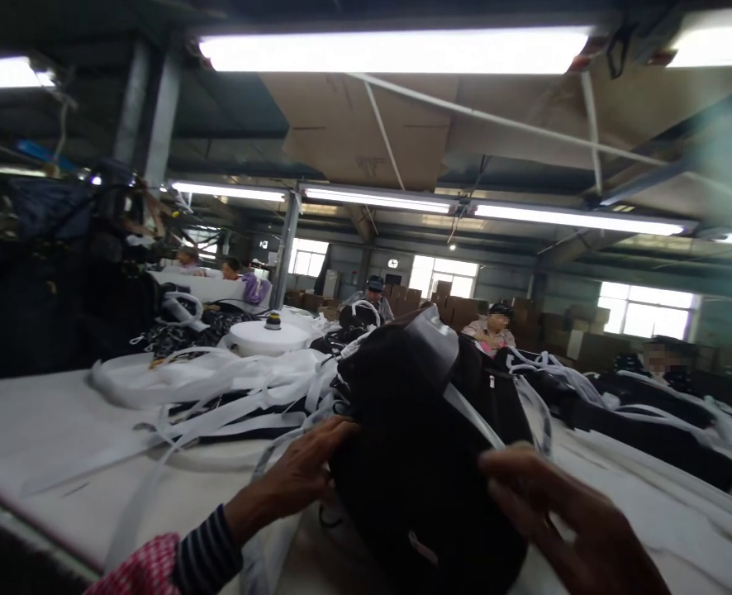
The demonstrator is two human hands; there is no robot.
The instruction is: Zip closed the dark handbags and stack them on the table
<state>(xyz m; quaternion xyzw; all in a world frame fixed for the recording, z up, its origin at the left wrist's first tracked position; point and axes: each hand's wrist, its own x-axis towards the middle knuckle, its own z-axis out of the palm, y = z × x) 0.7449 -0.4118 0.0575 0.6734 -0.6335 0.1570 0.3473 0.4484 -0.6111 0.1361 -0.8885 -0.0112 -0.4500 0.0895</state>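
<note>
A black fabric bag (pixel 428 446) stands upright in front of me, with a small pinkish tag low on its face and a grey strip along its upper right. My left hand (pixel 304 463) grips the bag's left edge, thumb and fingers pressed together on the cloth. At the right edge, my right hand (pixel 552 504) has its fingertips pinched against the fabric, slightly blurred. White webbing straps (pixel 235 397) lie in a tangle left of the bag, some running down beside my left sleeve.
On the pale table (pixel 37 413), a white roll (pixel 268 337) sits behind the straps. More black bags with straps (pixel 651 421) lie at right. Several people work beyond, near stacked cartons (pixel 458 318). Dark material (pixel 49 297) is piled at far left.
</note>
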